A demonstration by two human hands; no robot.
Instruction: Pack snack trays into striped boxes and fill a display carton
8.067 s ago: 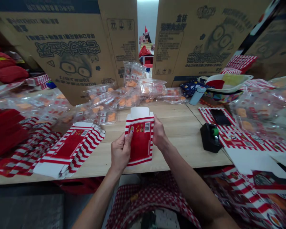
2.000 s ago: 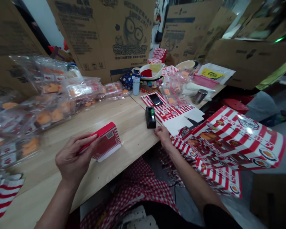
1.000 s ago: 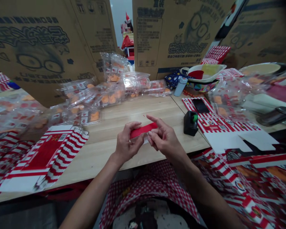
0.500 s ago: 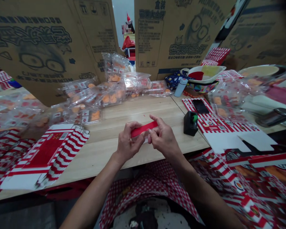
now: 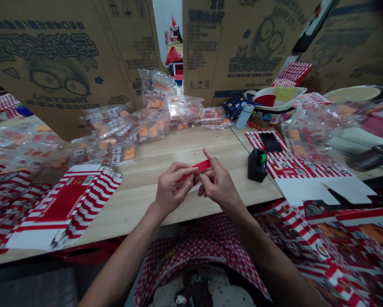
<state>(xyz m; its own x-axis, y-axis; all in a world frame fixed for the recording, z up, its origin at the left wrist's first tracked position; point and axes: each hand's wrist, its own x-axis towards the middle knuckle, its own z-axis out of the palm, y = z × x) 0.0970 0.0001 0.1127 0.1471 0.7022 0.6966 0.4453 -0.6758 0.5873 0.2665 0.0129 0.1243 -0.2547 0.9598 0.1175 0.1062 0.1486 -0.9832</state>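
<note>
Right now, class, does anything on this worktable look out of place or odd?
Mildly, yes: a dark phone-like slab lies on the striped card, looking unrelated to it, and a tiny red speck marks the pale tabletop beyond the held red box.

Large printed cardboard panels (image 5: 63, 55) stand upright behind the wood-grain surface (image 5: 156, 157), which a thin dark seam (image 5: 241, 141) crosses on the right. A pale, brighter wall (image 5: 167, 10) shows through the gap between two panels. The light is dim, leaving the lower left and upper right corners in shadow.
</note>
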